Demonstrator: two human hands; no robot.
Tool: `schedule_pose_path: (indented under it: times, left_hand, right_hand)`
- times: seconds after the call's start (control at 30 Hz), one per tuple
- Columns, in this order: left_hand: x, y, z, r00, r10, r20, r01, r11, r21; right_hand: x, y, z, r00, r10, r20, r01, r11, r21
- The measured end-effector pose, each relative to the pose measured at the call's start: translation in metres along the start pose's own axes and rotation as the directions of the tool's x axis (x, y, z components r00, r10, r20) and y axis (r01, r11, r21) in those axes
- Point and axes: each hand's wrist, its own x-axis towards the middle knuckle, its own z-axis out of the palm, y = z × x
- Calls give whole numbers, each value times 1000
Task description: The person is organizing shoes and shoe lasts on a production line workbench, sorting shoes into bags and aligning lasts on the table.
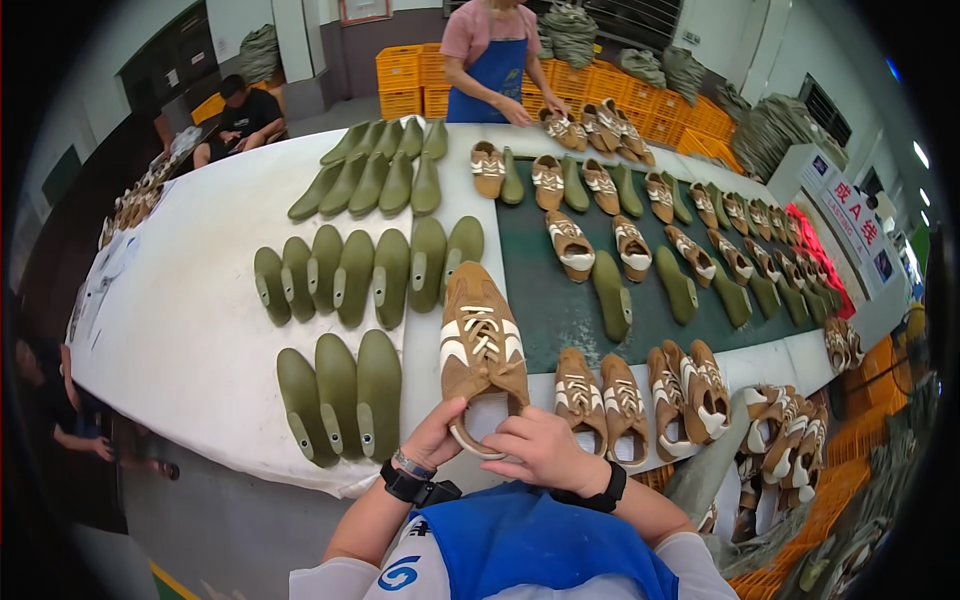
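Observation:
A brown sneaker with white stripes and pale laces is held up in front of me, toe pointing away and its opening facing me. My left hand grips the left side of its heel collar. The fingers of my right hand are bent over the right side of the heel, at the opening. Just left of the sneaker, green shoe lasts lie on the white table, with more rows of lasts behind. Several matching sneakers rest along the near edge to the right.
A dark green conveyor belt carries sneakers and lasts toward a machine at right. Across the table a person in a blue apron handles sneakers. Orange crates stand behind; a sack of sneakers is near my right. Another person sits far left.

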Motion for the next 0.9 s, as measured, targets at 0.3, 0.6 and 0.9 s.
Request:
schedule_pose_path:
  times: [0.3,0.6,0.9]
  left_hand:
    - [-32,27,-6,973,199,-113,-171,961,218]
    - [-27,22,4,638,766,-77,-291,333,897]
    - [-35,28,34,559,746,362,-194,-307,932]
  right_hand:
    - [14,-4,30,955,206,-215,-153,958,243]
    - [38,6,34,864,376,-334,-330,925,189]
    - [26,-3,60,868,371,-331,-298,921,252]
